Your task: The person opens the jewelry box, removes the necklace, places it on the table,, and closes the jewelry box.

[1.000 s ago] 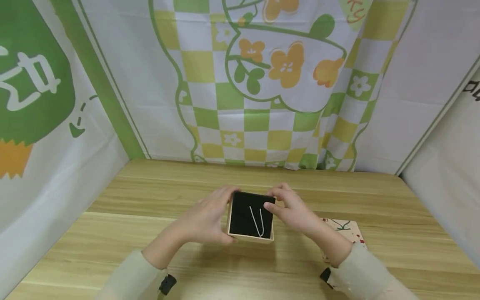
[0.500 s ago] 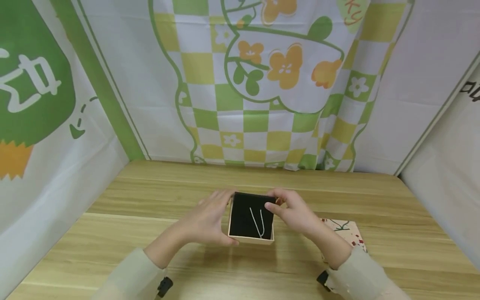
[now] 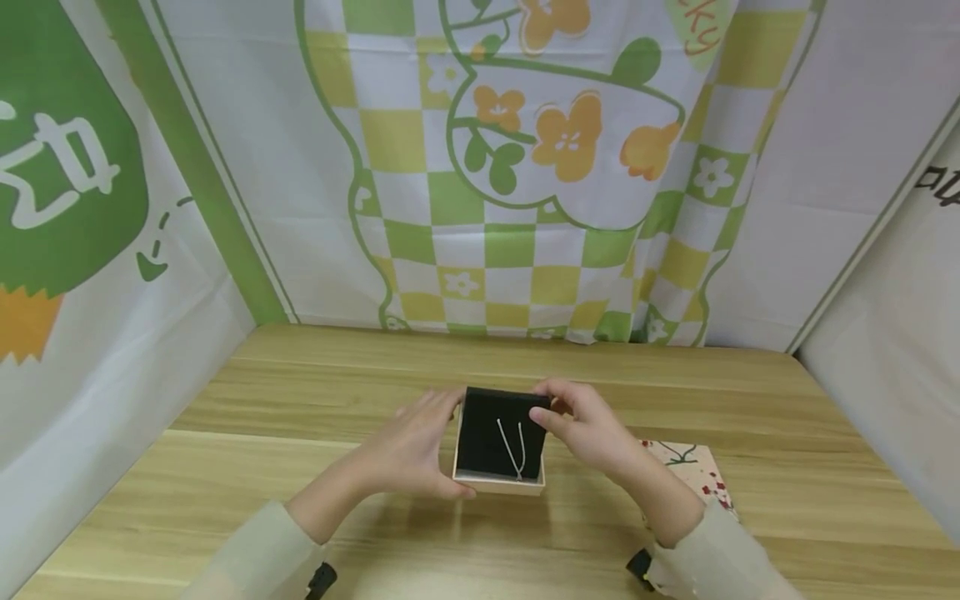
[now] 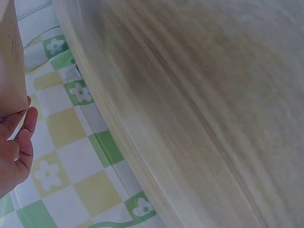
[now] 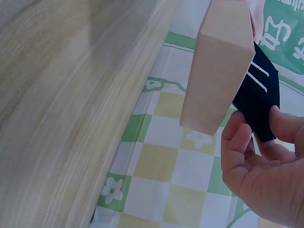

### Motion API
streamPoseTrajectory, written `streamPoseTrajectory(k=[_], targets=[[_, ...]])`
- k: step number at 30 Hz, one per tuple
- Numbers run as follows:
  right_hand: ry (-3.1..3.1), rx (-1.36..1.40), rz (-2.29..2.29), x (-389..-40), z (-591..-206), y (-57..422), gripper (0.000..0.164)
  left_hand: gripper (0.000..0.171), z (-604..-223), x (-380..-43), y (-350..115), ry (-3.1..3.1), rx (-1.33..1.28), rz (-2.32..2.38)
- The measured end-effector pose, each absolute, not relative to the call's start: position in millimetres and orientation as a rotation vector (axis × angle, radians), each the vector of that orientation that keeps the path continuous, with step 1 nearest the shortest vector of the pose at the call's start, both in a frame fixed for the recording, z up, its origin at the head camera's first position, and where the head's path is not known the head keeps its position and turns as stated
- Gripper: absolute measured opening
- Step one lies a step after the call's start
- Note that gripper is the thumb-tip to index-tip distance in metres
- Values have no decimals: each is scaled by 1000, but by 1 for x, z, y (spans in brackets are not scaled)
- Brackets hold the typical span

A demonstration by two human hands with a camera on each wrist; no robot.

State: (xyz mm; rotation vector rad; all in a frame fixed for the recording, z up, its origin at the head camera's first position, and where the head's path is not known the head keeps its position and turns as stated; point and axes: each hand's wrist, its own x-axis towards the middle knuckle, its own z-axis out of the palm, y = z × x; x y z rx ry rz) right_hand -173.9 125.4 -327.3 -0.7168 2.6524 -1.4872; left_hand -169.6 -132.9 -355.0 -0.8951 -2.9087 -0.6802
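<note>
My left hand (image 3: pixel 408 450) holds a small peach-coloured jewellery box (image 3: pixel 497 487) by its left side, thumb low at the front corner. A black insert pad (image 3: pixel 480 437) bears a thin silver necklace chain (image 3: pixel 522 450) in a V shape. My right hand (image 3: pixel 592 432) pinches the pad's upper right corner between thumb and fingers. In the right wrist view the pad (image 5: pixel 260 99) stands tilted partly out of the box (image 5: pixel 216 76), and the chain (image 5: pixel 259 78) crosses its face. Only a strip of box (image 4: pixel 10 66) and some fingers show in the left wrist view.
A flat, flower-printed lid-like square (image 3: pixel 697 467) lies on the wooden table (image 3: pixel 247 500), partly behind the right forearm. A checked curtain (image 3: pixel 510 250) hangs along the table's back edge. Black straps (image 3: pixel 640 567) circle the sleeves.
The black pad has tilted up further at its far edge, and a gap now shows between its near edge and the box's front wall. Both hands keep their holds.
</note>
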Motion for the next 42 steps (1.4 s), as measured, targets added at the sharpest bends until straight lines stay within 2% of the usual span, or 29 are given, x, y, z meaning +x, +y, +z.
streamPoseTrajectory(k=[6,14,29,42], targets=[[2625,-703,-1523,-174,-328,126,16,119,-361,-170,-134,-2910,-941,-666],[2559,-584,-1622,-174,-323,131,25,114,-372,-170,-133,-2950,-998,-654],[2510,-550,-1696,-163,-307,141,26,106,-378,-176,-134,-2977,-1075,-674],[2542,-550,-1711,-155,-288,149,28,108,-383,-181,-140,-3056,-1134,-659]])
